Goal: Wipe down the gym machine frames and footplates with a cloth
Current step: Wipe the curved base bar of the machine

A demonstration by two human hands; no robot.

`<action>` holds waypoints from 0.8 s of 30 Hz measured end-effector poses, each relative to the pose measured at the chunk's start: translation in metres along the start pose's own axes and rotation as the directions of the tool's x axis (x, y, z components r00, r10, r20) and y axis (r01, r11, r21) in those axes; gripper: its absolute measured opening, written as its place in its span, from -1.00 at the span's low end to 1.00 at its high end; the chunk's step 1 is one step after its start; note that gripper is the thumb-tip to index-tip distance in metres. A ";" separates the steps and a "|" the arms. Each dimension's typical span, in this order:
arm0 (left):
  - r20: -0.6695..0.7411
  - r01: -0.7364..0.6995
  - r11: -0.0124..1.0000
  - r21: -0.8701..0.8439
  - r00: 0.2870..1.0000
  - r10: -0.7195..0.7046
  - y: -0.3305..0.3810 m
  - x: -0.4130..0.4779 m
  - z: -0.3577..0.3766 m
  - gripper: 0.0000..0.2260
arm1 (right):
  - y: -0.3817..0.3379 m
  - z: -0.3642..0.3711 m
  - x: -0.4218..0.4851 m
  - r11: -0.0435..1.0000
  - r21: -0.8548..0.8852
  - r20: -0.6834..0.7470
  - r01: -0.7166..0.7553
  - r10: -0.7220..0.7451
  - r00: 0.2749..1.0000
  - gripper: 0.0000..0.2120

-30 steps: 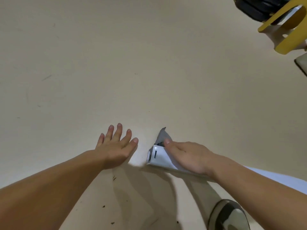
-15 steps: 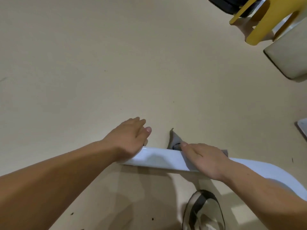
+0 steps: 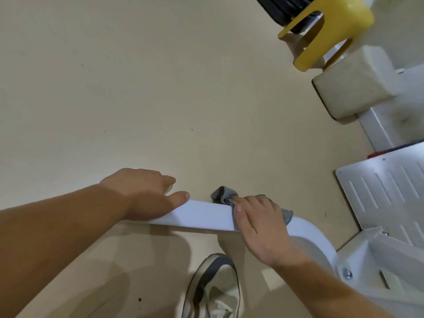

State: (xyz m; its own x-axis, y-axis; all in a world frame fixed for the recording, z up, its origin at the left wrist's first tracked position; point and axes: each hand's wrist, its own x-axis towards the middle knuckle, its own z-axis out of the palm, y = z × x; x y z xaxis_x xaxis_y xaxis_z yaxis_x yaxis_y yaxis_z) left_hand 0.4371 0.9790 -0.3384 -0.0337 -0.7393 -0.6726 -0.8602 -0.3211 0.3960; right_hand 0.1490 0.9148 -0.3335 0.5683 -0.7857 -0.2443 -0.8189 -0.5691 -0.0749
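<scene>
A white frame bar (image 3: 202, 215) of the gym machine runs low across the floor and curves down to the right into the machine base. My right hand (image 3: 259, 223) lies over the bar and presses a grey cloth (image 3: 223, 195) onto it; the cloth bunches out past my fingertips and shows again behind my hand. My left hand (image 3: 142, 193) sits on the bar's left end, fingers curled over the far edge and thumb along the top. A white ribbed footplate (image 3: 387, 193) stands at the right.
Beige floor fills the far side. A yellow bracket (image 3: 332, 26) and black weight plates (image 3: 282, 8) sit at top right, a cream pad (image 3: 351, 86) below them. My shoe (image 3: 213, 288) stands just behind the bar.
My right hand has slid the cloth rightward along the bar, away from its left end. My left hand moved from the floor onto the bar end. The view has shifted right, revealing the footplate.
</scene>
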 end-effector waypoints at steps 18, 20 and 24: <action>-0.116 0.011 0.993 0.119 0.993 0.003 0.006 -0.002 0.005 -0.41 | 0.085 -0.024 0.008 0.911 -0.170 0.384 -0.376 0.413 0.826 -0.49; -0.118 0.013 0.994 0.112 0.993 0.000 0.005 -0.002 0.005 -0.38 | 0.043 -0.020 0.026 0.963 -0.025 0.394 -0.268 0.256 0.883 -0.55; -0.120 0.004 0.996 0.086 0.993 0.006 0.000 0.002 0.006 -0.31 | 0.013 -0.019 0.029 0.967 0.117 0.393 -0.228 0.166 0.904 -0.58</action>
State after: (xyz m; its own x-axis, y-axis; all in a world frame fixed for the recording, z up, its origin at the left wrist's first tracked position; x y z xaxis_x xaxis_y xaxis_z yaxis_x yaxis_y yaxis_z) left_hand 0.4336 0.9812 -0.3434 0.0221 -0.8069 -0.5903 -0.9011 -0.2718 0.3377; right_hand 0.1569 0.8800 -0.3227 0.3468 -0.7096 -0.6133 -0.9304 -0.3427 -0.1297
